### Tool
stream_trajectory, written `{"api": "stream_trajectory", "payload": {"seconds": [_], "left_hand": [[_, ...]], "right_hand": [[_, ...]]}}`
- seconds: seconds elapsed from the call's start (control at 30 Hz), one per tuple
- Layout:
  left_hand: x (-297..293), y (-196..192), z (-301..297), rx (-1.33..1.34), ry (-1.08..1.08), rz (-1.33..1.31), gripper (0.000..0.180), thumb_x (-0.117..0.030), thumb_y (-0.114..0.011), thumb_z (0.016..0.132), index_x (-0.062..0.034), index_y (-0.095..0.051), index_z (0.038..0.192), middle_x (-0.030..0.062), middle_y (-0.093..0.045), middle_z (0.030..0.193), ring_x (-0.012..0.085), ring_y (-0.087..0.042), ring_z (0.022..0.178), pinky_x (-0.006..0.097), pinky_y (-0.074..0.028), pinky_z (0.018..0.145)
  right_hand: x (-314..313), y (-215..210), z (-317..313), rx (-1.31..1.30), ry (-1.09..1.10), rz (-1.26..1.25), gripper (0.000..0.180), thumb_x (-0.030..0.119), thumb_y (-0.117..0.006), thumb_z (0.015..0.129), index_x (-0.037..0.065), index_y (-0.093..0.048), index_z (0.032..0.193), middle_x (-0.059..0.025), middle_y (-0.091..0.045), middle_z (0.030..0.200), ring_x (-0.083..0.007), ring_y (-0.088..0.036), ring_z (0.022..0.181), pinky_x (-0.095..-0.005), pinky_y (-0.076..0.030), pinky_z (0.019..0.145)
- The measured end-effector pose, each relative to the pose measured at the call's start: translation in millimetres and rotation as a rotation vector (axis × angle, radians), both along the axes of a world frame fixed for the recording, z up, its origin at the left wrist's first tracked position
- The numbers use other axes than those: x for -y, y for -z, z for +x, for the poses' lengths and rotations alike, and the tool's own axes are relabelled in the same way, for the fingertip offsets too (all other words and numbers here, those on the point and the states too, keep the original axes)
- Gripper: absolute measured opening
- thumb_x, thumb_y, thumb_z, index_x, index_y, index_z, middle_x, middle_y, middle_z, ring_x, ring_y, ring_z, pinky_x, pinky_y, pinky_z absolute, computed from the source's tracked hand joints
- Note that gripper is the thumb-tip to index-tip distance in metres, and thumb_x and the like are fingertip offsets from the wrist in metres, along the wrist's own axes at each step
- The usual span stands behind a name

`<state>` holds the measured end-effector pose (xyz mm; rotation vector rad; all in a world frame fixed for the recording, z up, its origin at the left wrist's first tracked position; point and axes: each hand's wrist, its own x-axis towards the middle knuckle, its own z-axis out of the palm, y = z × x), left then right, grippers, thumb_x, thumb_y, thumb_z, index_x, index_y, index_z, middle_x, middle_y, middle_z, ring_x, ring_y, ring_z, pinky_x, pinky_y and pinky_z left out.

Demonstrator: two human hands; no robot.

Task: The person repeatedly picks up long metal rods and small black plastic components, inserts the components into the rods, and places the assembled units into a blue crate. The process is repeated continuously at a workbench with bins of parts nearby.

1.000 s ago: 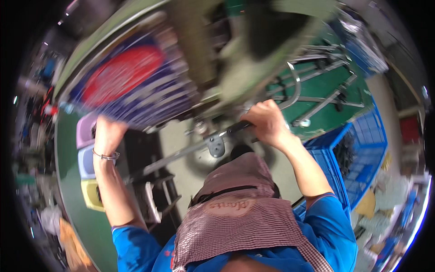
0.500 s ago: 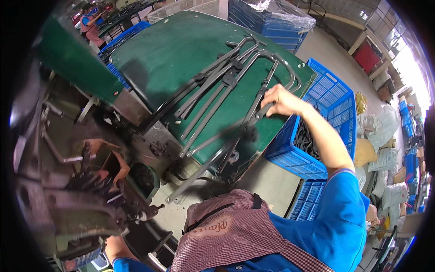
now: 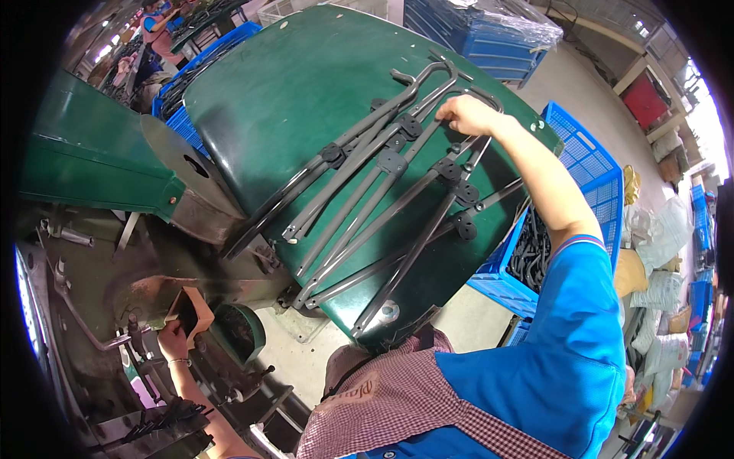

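Several grey metal tube frames (image 3: 367, 203) with black round joints lie across the green tabletop (image 3: 298, 84), their bent ends at the far side. My right hand (image 3: 472, 116) is over the far bends, fingers closed around a tube of one frame. At the lower left, my left hand (image 3: 174, 342) is at the rim of an open brown box (image 3: 200, 312) on the machine. Its fingers are bent together, and their tips are partly hidden, so what they hold does not show.
A blue crate (image 3: 589, 176) of dark parts stands right of the table. Left of it is a green machine (image 3: 99, 164) with a round wheel. A wrapped blue bin (image 3: 482, 34) stands beyond. Another person (image 3: 159, 34) works far left; sacks (image 3: 650, 260) line the right.
My right hand has moved farther across the table, and the frame it held tilted now lies flat with the others. My left hand has come up from the lower edge to the brown box.
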<state>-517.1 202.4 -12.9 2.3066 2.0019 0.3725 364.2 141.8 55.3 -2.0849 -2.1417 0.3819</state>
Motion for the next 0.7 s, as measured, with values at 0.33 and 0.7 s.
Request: {"api": "stream_trajectory", "payload": {"seconds": [0.33,0.7], "left_hand": [[45,1,-31,0.721,-0.237,0.029,0.005,-0.009,-0.068,0.091,-0.0085,-0.07,0.086,-0.0022,-0.061,0.069,0.0059,-0.05,0.056,0.024,-0.039,0.05],[226,-87,50,1.219,-0.446,-0.397,0.025,0.001,-0.065,0.084,-0.0016,-0.054,0.106,0.0026,-0.054,0.062,0.0068,-0.041,0.045,0.024,-0.029,0.039]], "right_hand": [[-26,-7,-25,0.129,-0.317,0.168,0.027,0.002,-0.069,0.071,0.002,-0.062,0.096,-0.0189,-0.063,0.096,-0.0418,-0.063,0.099,-0.0479,-0.051,0.085],[56,-91,-126,0.156,-0.636,0.334,0.026,0.002,-0.073,0.061,0.003,-0.053,0.078,-0.0168,-0.053,0.069,-0.0386,-0.059,0.066,-0.0455,-0.043,0.058]]}}
